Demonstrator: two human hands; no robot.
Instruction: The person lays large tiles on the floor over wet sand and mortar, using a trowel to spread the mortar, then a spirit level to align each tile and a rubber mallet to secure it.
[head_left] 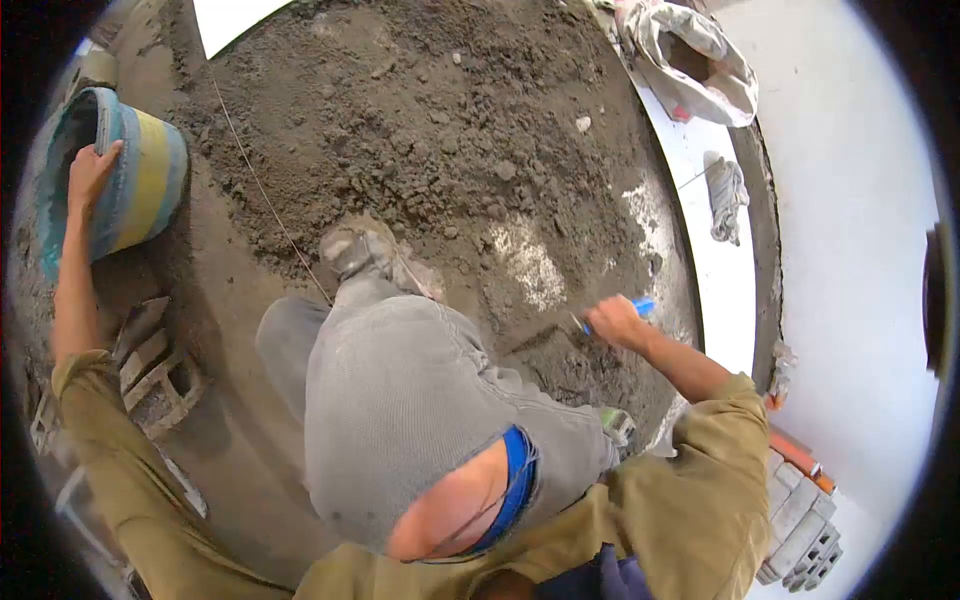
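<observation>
My left hand [92, 174] grips the rim of a blue bucket [150, 178] with a yellow band, which is tilted at the left with its mouth facing left. My right hand [614, 322] is closed around the blue handle [644, 306] of what looks like a trowel. Its blade, hard to make out against the grey, appears to lie on the damp mortar-like material [430, 130]. That material is loose and lumpy ahead of me, smoother near my right hand. Pale, grainy patches [527, 262] show in it. My knees are bent, with one shoe [350, 250] on the ground.
A thin string [245, 155] crosses the ground. Along the right runs a white strip [718, 290] with a grey crumpled cloth [726, 195] and an open sack [695, 60], beside a white wall [840, 200]. A hollow block [160, 375] lies left; stacked grey blocks [797, 515] stand lower right.
</observation>
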